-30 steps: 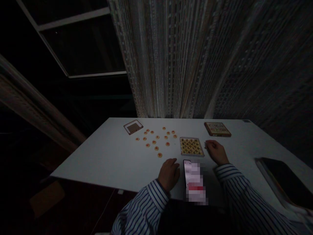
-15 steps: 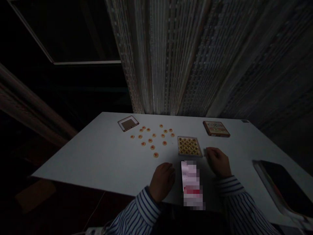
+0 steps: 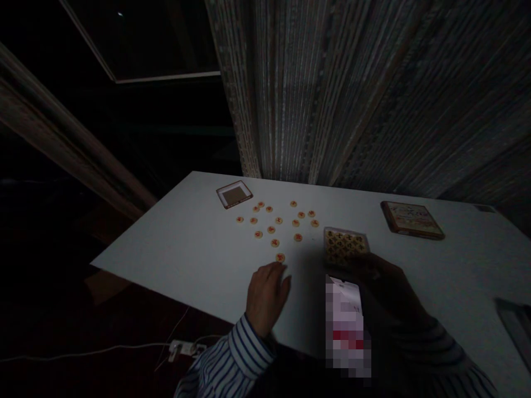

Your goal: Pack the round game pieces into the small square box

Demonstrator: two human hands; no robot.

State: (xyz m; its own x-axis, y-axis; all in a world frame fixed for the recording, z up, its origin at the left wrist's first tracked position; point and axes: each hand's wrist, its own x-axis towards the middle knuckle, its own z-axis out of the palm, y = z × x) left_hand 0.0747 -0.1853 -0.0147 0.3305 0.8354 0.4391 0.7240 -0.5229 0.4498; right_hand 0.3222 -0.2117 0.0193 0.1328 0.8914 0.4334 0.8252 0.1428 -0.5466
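My left hand (image 3: 266, 298) is open, its fingers loosely bent and the thumb apart. Its fingertips reach just to the near side of a round Chinese chess piece (image 3: 280, 257) with a red character; whether they touch it I cannot tell. Several more red-marked pieces, such as one chess piece (image 3: 275, 243), lie scattered flat beyond it. A shallow clear box (image 3: 327, 253) holds rows of dark-marked pieces (image 3: 344, 241). Over the box's near right corner lies my right hand (image 3: 385, 284), its fingers dim and partly hidden.
A phone (image 3: 350, 293), screen lit and partly blurred out, lies in front of the box. An open, shallow carton (image 3: 234, 195) sits at the back left. Toward the back right is a printed flat box (image 3: 412, 219). A dark-edged object (image 3: 516, 326) stands at the right.
My right hand has moved left onto the corner of the clear box. My left hand has reached forward to the nearest red piece. The whole view has shifted and tilted.
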